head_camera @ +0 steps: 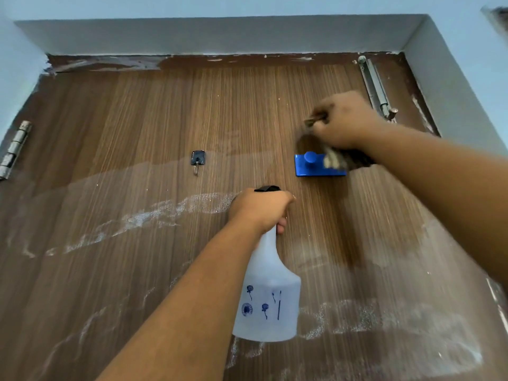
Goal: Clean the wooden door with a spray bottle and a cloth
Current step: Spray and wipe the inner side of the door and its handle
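Pale blue wall frames a brown wooden door (170, 114) streaked with whitish residue and wet patches across its lower half; steel hinge (13, 149) at left, slide bolt (375, 86) upper right, small black hook (198, 158) mid-panel. Risk, as I judge it: the dark cloth (336, 158), bunched in the right hand (343, 119) and draped onto the blue knob plate (313, 164), could snag there. Left hand (261, 209) is wrapped round the neck of the translucent spray bottle (268, 298), nozzle toward the door.
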A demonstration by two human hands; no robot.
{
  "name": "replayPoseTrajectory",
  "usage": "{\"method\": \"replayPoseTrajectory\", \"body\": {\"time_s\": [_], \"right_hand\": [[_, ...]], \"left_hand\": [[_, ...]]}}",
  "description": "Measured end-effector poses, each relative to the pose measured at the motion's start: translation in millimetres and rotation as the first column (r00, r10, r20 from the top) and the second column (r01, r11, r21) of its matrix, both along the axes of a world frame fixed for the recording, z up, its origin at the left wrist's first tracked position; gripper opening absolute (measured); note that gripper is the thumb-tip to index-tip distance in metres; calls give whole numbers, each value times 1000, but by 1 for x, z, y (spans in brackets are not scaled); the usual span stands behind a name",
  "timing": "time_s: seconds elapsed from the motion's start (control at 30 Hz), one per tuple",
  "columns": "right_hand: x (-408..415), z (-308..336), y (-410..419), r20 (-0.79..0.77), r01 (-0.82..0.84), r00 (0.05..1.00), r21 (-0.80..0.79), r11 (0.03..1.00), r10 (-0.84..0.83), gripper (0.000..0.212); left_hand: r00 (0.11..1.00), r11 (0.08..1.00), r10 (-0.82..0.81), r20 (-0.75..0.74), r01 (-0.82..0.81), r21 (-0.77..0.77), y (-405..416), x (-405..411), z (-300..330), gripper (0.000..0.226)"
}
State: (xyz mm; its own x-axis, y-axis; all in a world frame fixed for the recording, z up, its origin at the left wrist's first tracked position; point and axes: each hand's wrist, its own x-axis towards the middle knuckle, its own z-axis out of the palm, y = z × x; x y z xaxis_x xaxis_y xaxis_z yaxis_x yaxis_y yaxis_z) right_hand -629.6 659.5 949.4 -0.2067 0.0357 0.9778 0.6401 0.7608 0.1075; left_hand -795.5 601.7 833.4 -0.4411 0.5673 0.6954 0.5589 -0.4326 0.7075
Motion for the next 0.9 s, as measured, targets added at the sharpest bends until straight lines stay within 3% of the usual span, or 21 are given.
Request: {"method": "replayPoseTrajectory", "body": {"time_s": [0.07, 0.17, 0.37, 0.5, 0.8, 0.9], "right_hand": [[-34, -21, -3, 53, 168, 983, 95, 981, -174, 26], [-58, -51, 3, -1, 341, 932, 349, 873, -363, 25], [-36, -47, 15, 147, 302, 853, 644, 703, -501, 40], [-31, -76, 26, 131, 324, 819, 697, 639, -559, 44], [-21, -105, 55, 194, 50, 962, 565, 824, -191, 37], [-23, -111, 58, -32, -21, 999, 457, 889, 40, 32]], "left_hand": [[1000, 1000, -11, 24, 10, 24, 1, 0, -1, 23], [998, 999, -8, 56, 6, 44, 0, 1, -3, 18], [1000, 999, 8, 9, -8, 37, -4, 4, -4, 13], [999, 998, 39, 25, -40, 40, -3, 5, -4, 15], [999, 998, 49, 5, -49, 27, -10, 11, -6, 18], [998, 998, 57, -10, -57, 29, -10, 11, -5, 17]]}}
